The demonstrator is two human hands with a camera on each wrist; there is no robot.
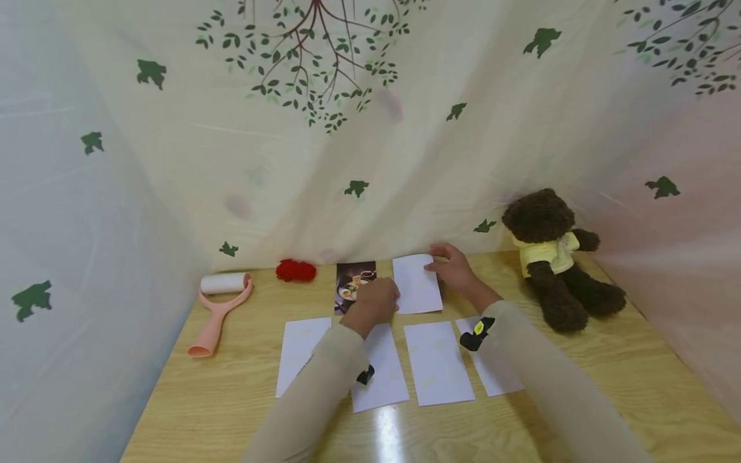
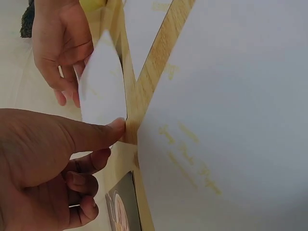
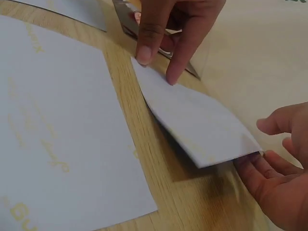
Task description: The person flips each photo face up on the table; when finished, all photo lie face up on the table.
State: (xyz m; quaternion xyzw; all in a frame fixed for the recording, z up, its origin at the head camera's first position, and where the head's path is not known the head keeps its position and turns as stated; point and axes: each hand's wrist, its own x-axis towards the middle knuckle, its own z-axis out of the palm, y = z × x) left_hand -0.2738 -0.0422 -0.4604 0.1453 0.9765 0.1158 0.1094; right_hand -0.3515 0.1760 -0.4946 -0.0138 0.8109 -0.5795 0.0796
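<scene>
A white sheet of photo paper (image 1: 418,286), its blank side up, stands in the back row with its right side raised and bowed. My left hand (image 1: 377,299) pinches its near left edge between thumb and index finger, the other fingers curled, as the left wrist view shows. At the opposite edge, my right hand (image 3: 284,163) has its fingers under a lifted corner and its thumb apart above the sheet. Left of it lies a photo of food (image 1: 349,283), face up and partly hidden by my left hand. The held sheet's underside is hidden.
Several white sheets lie in a front row, including one in the middle (image 1: 439,363); faint yellow print marks them. A red fuzzy bundle (image 1: 296,271) and a pink-handled lint roller (image 1: 220,308) lie left. A brown teddy bear (image 1: 550,257) sits right, against the curtain (image 1: 405,161).
</scene>
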